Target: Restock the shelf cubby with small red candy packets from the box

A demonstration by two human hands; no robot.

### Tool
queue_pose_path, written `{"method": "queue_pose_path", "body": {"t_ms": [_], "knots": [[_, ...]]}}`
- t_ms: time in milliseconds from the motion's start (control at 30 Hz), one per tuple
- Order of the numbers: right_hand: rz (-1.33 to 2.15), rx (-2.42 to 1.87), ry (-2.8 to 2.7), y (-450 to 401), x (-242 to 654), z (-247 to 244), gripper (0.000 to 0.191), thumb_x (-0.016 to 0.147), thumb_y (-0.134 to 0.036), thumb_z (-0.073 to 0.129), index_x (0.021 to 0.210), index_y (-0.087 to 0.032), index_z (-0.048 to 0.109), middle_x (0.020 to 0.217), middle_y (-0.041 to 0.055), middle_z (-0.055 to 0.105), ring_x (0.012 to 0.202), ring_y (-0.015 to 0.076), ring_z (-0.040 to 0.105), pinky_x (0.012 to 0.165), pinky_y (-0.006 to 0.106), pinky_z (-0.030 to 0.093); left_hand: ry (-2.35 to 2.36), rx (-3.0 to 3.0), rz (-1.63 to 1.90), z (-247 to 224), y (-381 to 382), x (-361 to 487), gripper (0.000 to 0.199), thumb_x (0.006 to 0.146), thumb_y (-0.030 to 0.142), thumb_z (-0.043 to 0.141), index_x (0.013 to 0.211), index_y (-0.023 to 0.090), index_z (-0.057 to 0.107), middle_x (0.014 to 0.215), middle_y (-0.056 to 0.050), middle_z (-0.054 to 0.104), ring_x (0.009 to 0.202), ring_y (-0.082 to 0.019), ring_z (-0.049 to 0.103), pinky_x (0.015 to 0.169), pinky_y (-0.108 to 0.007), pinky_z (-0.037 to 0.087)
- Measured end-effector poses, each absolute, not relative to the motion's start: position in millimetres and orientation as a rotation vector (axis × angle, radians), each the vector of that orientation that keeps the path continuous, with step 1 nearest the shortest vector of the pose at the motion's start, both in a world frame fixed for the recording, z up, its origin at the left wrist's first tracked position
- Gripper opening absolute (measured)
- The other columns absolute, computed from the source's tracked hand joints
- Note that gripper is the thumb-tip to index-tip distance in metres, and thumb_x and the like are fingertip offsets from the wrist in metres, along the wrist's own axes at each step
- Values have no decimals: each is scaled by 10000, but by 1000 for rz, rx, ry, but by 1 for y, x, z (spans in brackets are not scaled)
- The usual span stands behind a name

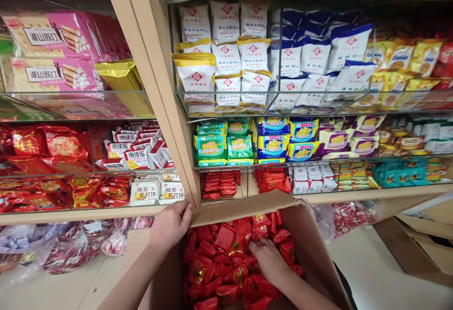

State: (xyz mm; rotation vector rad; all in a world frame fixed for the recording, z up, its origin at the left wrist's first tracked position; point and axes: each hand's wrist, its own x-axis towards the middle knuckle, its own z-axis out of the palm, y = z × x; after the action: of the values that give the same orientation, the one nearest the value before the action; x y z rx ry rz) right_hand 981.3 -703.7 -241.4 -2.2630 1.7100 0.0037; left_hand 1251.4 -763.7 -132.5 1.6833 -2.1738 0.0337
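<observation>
An open cardboard box (313,253) stands in front of me, filled with shiny red wrapped snack packets (215,265) with gold print. My left hand (171,222) is closed over the box's upper left corner, its fingers curled at the edge of the raised flap (240,206). Inside the box, my right hand (267,255) lies among the packets, its fingers bent down onto them. The fingertips are partly hidden there, so which packets they grip is hard to make out.
Beyond the box rise wooden shelves (141,27) with glass-fronted compartments of packaged snacks. Red packets (274,180) fill part of a low compartment, beside a bare patch (244,185). Plastic bags of snacks (67,248) lie beneath. Another open carton (414,248) stands right.
</observation>
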Motion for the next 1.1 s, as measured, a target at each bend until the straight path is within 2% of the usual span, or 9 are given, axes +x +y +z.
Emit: {"method": "queue_pose_path", "body": {"t_ms": [167,267,367,433,500,633,867,1000,1100], "knots": [[-720,-1794,1441,-690,979,-175,134,723,-210,524,852,-179,511,858,30,574,829,168,520,761,284,389,-2215,1322,-112,-134,-734,1234,258,835,269,327,991,192,518,883,-57,615,848,-171,564,779,-292,423],[-916,-1501,1162,-681,985,-137,217,704,-283,587,881,-193,497,866,14,570,813,145,531,737,262,407,-2132,1124,-512,-134,-705,1200,363,810,285,399,1155,173,403,979,-82,572,905,-187,530,794,-314,428],[-1028,-1375,1079,-677,997,-122,330,653,-303,647,923,-196,491,860,10,574,792,135,532,704,241,412,-1903,1031,-951,-132,-686,1165,251,834,303,376,1012,187,511,926,-57,594,859,-177,542,773,-296,433],[-1172,-1331,1174,-676,1006,-124,258,702,-347,593,877,-184,497,761,-4,556,697,117,515,640,221,407,-1670,1079,-1100,-132,-681,1148,260,848,336,342,793,184,545,763,-21,595,723,-154,548,683,-263,444],[-1328,-1302,1344,-677,1014,-130,209,781,-381,477,774,-173,497,665,-13,515,619,105,475,582,210,388,-1421,1181,-1145,-132,-679,1137,330,840,394,337,626,186,478,593,21,524,566,-127,500,569,-236,430],[-1455,-1395,1587,-679,1022,-142,285,834,-349,385,620,-170,445,569,-24,455,549,93,423,535,200,357,-1244,1251,-1080,-132,-679,1131,387,824,428,347,515,195,371,465,56,391,442,-96,382,438,-207,354],[-1574,-1591,1592,-676,1020,-147,242,830,-277,408,623,-163,459,529,-30,458,483,74,402,483,187,335,-1300,1213,-876,-136,-684,1140,284,789,314,471,543,171,470,465,58,435,426,-77,390,410,-181,359],[-1473,-1355,1529,-675,1022,-142,223,794,-364,464,675,-175,456,515,-49,420,472,78,391,478,198,338,-1370,1114,-577,-133,-689,1157,105,665,209,646,641,186,546,529,66,526,471,-69,457,473,-170,397],[-1193,-937,1190,-670,1026,-133,297,770,-493,437,746,-197,422,519,-62,411,413,74,373,403,194,325,-1794,814,-123,-124,-693,1171,199,595,127,704,723,189,565,534,59,542,472,-73,461,470,-193,390]]}}
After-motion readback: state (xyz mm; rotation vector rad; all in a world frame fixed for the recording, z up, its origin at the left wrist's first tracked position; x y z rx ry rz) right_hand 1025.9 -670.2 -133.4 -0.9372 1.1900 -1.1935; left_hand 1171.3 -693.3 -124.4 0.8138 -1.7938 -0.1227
